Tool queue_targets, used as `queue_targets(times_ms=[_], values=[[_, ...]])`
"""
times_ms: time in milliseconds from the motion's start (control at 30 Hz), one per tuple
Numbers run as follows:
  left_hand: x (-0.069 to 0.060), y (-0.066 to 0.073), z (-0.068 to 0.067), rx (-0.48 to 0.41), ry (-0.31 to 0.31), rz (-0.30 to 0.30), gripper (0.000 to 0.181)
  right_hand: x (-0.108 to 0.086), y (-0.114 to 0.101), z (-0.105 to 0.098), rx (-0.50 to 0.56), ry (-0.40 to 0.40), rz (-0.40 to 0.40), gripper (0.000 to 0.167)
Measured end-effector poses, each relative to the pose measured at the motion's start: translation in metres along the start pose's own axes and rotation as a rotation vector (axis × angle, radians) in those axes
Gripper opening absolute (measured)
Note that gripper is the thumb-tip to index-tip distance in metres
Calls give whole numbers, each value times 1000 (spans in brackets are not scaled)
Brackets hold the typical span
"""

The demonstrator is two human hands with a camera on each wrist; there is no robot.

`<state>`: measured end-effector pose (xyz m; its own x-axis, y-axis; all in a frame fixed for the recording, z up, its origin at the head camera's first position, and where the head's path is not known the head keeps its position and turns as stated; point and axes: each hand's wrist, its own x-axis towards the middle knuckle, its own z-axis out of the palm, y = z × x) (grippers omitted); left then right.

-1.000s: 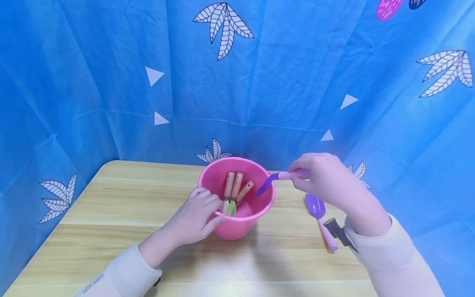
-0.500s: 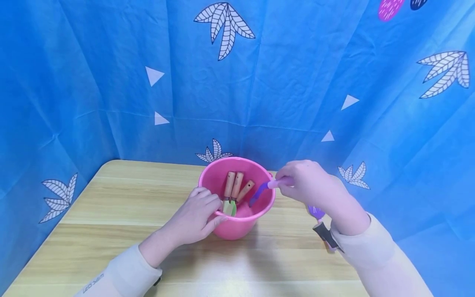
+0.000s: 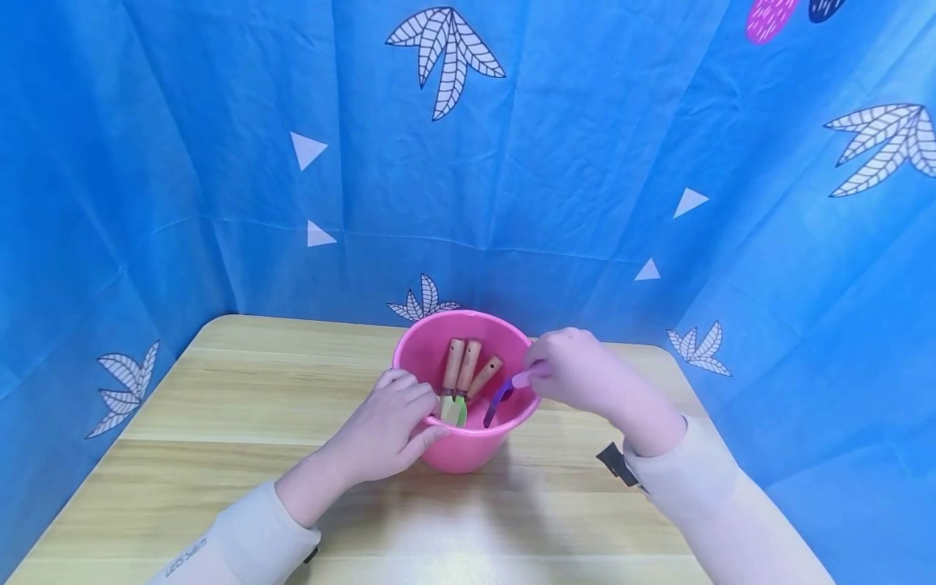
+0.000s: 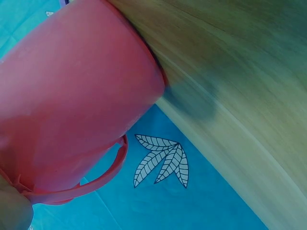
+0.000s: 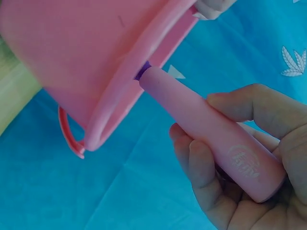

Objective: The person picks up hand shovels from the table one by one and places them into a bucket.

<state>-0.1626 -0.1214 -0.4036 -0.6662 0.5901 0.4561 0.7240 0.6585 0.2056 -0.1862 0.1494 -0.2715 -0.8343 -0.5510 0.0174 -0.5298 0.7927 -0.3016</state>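
Note:
A pink bucket [image 3: 457,457] stands on the table, with its handle [image 4: 108,175] hanging down in the left wrist view. My left hand [image 3: 383,422] grips the near-left rim, thumb outside. Inside lean several wooden-handled garden tools [image 3: 468,367], one with a green blade. My right hand [image 3: 574,370], at the right rim, holds a small garden hand tool by its pink handle [image 5: 211,129]. Its curved purple head [image 3: 497,402] reaches down into the bucket; its exact kind is unclear. In the right wrist view, thumb and fingers wrap that handle.
The wooden table [image 3: 219,390] runs back to a blue patterned curtain [image 3: 409,162]. A black wrist mount [image 3: 617,465] sticks out from the right cuff. The right forearm crosses the right part of the table.
My right hand has moved left and slightly down, taking the purple tool's head deeper into the bucket. The right arm now hides the purple trowel on the table. The left hand stays put.

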Motion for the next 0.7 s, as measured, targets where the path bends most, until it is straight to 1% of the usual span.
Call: queue_targets(times_ms=[133,333,467,633,700], values=[[0,2,1,-2,3,-3,26,2,-1,4,21,-45,32,10],[-1,3,3,7,17,2,26,5,-4,9,60,-89,69,14],[-1,5,5,14,20,3,24,7,-4,14,52,-111,84,14],[-1,6,6,22,14,-1,22,12,-5,17,2,-127,66,10],[-1,6,5,23,11,-3,22,15,-4,18,-14,-130,47,14]])
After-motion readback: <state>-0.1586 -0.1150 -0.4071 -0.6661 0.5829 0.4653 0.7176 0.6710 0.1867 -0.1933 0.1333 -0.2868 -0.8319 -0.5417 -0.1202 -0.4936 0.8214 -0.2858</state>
